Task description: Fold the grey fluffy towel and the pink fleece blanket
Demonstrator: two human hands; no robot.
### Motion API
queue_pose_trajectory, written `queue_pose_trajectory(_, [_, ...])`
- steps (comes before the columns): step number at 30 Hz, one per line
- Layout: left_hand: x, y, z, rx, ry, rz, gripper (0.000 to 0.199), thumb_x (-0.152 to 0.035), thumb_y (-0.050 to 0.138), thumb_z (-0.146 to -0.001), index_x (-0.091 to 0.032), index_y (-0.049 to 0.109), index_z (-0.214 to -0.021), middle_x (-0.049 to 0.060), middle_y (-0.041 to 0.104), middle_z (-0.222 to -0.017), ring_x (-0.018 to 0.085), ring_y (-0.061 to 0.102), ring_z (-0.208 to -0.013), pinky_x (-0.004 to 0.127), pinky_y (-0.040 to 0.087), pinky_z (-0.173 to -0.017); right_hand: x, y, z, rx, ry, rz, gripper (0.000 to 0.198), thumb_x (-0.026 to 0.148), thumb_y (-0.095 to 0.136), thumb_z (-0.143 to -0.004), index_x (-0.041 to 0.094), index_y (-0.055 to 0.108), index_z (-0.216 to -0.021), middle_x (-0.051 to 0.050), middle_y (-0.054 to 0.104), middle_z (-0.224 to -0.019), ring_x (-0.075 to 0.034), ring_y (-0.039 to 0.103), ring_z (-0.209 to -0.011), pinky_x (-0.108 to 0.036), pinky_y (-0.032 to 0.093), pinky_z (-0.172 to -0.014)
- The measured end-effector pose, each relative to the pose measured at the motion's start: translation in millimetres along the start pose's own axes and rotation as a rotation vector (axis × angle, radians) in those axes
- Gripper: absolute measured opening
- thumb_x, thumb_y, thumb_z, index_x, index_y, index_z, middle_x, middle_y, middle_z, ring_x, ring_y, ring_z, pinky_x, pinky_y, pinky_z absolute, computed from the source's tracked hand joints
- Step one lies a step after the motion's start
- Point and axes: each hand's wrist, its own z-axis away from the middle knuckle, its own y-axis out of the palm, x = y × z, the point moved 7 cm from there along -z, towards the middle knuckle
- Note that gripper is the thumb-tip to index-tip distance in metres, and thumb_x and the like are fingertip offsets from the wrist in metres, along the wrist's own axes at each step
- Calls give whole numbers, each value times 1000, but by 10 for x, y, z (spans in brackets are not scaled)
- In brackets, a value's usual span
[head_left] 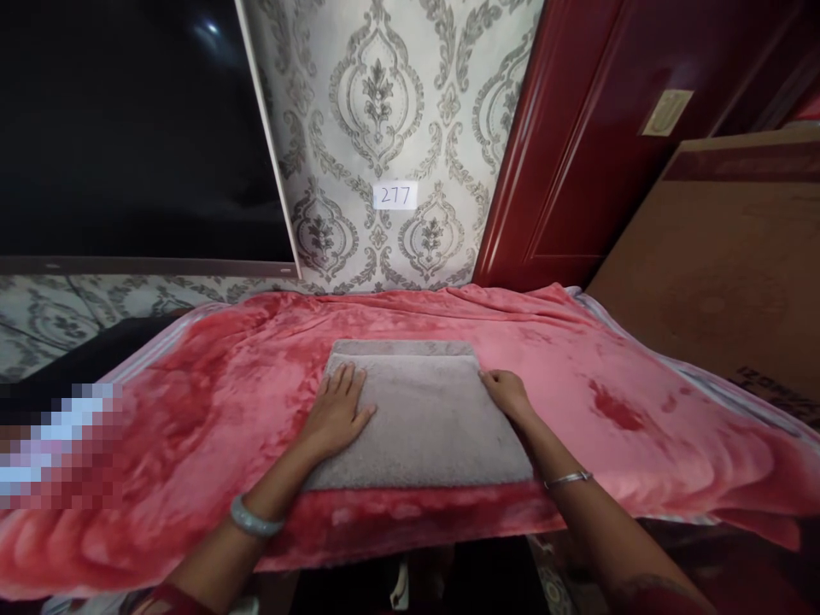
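Observation:
A folded grey fleecy cloth [429, 427] lies flat on a pink and red plush blanket [564, 367]. Its top layer stops slightly short of the far edge, so a strip of the layer below shows there. My left hand [339, 412] rests palm down on the cloth's left side, fingers spread. At the far right corner, my right hand [507, 391] has its fingers curled together against the cloth's edge, pinching it. The fingertips of that hand are partly hidden.
A large cardboard box [717, 256] stands at the right beside a dark red door [576, 128]. A black television screen [141, 137] is at the left. Behind the blanket, a paper label [395, 196] reading 277 is stuck on the patterned wall [377, 102].

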Motion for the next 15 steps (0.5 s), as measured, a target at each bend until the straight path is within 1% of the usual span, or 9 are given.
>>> queue_pose_trajectory(2, [12, -46, -34, 21, -3, 5, 73, -54, 44, -95, -15, 38, -156, 19, 28, -164, 37, 24, -152, 59, 24, -121, 98, -94, 36, -36, -21, 27, 35, 37, 49, -91, 13, 75, -93, -13, 74, -93, -23, 66, -84, -29, 45, -70])
queue_pose_trajectory(3, [9, -78, -64, 41, -8, 12, 73, -54, 45, -94, -15, 39, -155, 19, 29, -164, 38, 27, -152, 59, 26, -120, 223, -129, 66, -60, -69, 40, 37, 36, 48, -92, 13, 74, -105, -15, 74, -106, -26, 67, -93, -32, 48, -78])
queue_pose_trajectory(5, [-16, -154, -143, 65, -26, 25, 69, -50, 45, -95, -13, 42, -153, 20, 34, -161, 38, 32, -150, 59, 29, -119, 627, -104, 177, -77, -261, 67, 46, 33, 40, -96, 14, 66, -129, -17, 66, -131, -28, 62, -117, -38, 47, -98])
queue_pose_trajectory(6, [-37, -193, -186, 59, -35, 25, 66, -46, 43, -96, -12, 43, -152, 21, 36, -160, 37, 32, -150, 58, 28, -120, 873, -24, 269, -47, -390, 80, 50, 31, 36, -97, 14, 60, -138, -16, 60, -141, -27, 55, -129, -41, 42, -108])
queue_pose_trajectory(8, [-88, -231, -256, 37, -42, 9, 62, -40, 39, -97, -9, 44, -151, 21, 38, -160, 34, 31, -151, 57, 23, -122, 1322, 252, 504, 89, -622, 131, 57, 30, 35, -97, 12, 46, -151, -14, 44, -157, -26, 38, -146, -45, 30, -119])
queue_pose_trajectory(10, [-134, -192, -289, 21, -31, -16, 62, -38, 40, -97, -9, 43, -152, 20, 37, -160, 33, 27, -152, 57, 18, -124, 1603, 544, 730, 221, -764, 188, 62, 32, 34, -99, 11, 35, -157, -12, 30, -164, -26, 25, -153, -48, 20, -124])
queue_pose_trajectory(12, [-154, -98, -285, 18, -12, -32, 63, -38, 41, -96, -11, 42, -153, 19, 36, -161, 33, 26, -153, 57, 17, -124, 1688, 743, 851, 303, -819, 224, 64, 37, 32, -101, 10, 30, -159, -12, 24, -166, -25, 17, -155, -50, 14, -125])
queue_pose_trajectory(13, [-150, -51, -275, 13, -4, -37, 63, -39, 41, -96, -12, 41, -153, 18, 36, -162, 33, 26, -153, 57, 17, -124, 1662, 791, 854, 321, -816, 234, 65, 41, 31, -102, 10, 29, -159, -12, 23, -167, -25, 16, -155, -50, 13, -125])
queue_pose_trajectory(15, [-132, 21, -255, -2, 16, -43, 64, -41, 41, -96, -13, 41, -154, 17, 34, -162, 34, 25, -153, 58, 17, -124, 1493, 795, 745, 324, -754, 253, 69, 48, 31, -102, 11, 28, -160, -12, 21, -167, -25, 14, -155, -50, 12, -126])
